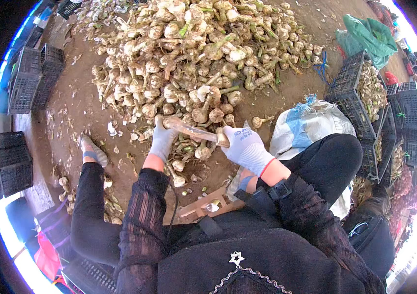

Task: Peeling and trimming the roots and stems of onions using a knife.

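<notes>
My left hand [163, 137], in a pale knit glove, grips one end of a long, pale brown piece [194, 131]. Whether this piece is a garlic stem or a blade I cannot tell. At its other end, my right hand [244, 146], gloved in white with blue print, closes around a tan, wooden-looking handle [223, 139]. The fingers hide most of that handle. Just beyond both hands rises a large heap of garlic bulbs [179, 58] with stems. A few loose garlic bulbs [178, 180] lie on the dirt floor below my hands.
Close to my right knee lies a white and blue woven sack [311, 123]. Black plastic crates [351, 92] filled with trimmed garlic are stacked at the right, near a green sack [372, 38]. More black crates [34, 79] stand left. A wooden frame [203, 207] sits between my legs.
</notes>
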### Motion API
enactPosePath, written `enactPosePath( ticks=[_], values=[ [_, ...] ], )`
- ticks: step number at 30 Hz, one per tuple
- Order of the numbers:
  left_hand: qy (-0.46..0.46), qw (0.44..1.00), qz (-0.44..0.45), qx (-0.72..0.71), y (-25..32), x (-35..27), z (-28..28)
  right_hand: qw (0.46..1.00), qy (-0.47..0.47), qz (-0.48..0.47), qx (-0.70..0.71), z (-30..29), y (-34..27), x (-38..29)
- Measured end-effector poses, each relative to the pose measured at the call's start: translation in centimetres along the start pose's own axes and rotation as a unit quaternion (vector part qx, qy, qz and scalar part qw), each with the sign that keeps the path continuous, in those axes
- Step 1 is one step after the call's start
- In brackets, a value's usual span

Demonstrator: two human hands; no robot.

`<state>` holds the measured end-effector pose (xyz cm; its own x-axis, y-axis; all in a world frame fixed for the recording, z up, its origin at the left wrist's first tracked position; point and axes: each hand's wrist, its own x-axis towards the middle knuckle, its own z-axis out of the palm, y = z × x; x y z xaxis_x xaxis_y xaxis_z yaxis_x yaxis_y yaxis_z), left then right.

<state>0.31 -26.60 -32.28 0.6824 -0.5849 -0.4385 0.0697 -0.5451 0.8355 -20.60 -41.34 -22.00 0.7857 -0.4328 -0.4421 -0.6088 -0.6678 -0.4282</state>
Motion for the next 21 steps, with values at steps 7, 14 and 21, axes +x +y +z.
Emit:
enactPosePath(
  ticks=[7,14,21],
  values=[
    [-0.138,0.916,0.309,0.217,5.5,-8.4,-3.0,0.993,0.026,-0.114,-0.016,-1.1,-2.6,-1.1],
    [-0.064,0.978,0.197,-0.006,7.2,-14.1,-2.2,0.973,0.029,-0.22,-0.063,-1.8,-5.0,-3.6],
    [-0.035,0.973,0.227,0.012,8.7,-15.5,-1.1,0.973,0.092,-0.21,-0.039,0.8,-2.9,-2.0]
  ],
)
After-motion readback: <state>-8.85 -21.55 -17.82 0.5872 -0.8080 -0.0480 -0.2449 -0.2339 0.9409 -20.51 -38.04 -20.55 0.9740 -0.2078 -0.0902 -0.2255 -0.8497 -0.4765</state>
